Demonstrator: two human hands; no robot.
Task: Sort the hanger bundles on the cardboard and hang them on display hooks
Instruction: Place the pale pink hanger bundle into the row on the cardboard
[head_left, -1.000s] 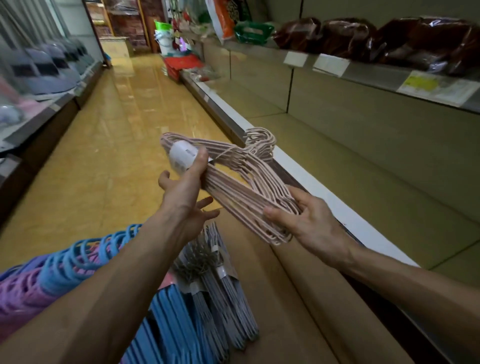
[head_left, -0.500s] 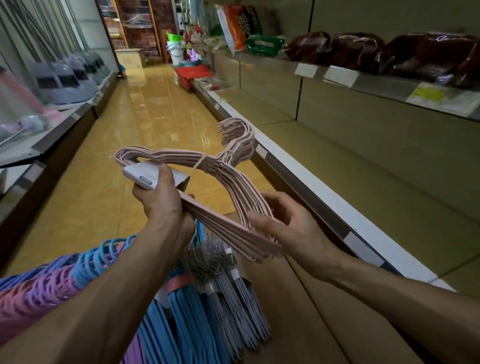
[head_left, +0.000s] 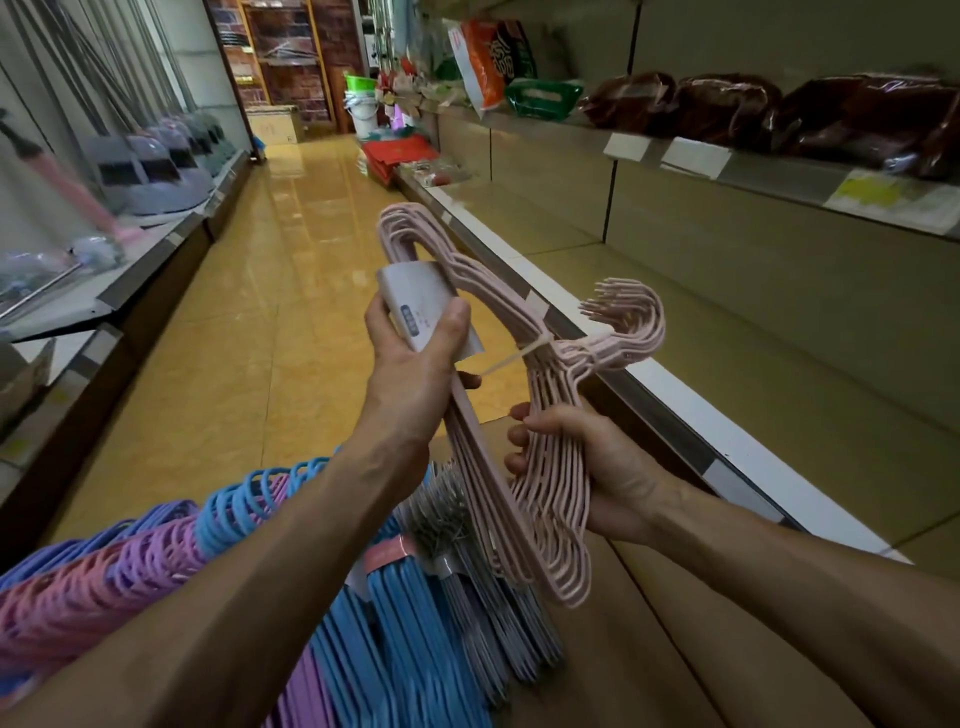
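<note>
Pink hanger bundle (head_left: 524, 452): swung from flat to near upright, hooks at 2 o'clock, above the cardboard (head_left: 649, 649). Left hand (head_left: 415, 358) curls round its label; right hand (head_left: 587, 467) wraps the lower end. Ready for hooking.

I have one view only, from the head: it looks forward and down the shop aisle (head_left: 291, 291), close over both forearms, shelves (head_left: 727, 291) running along the right.
</note>
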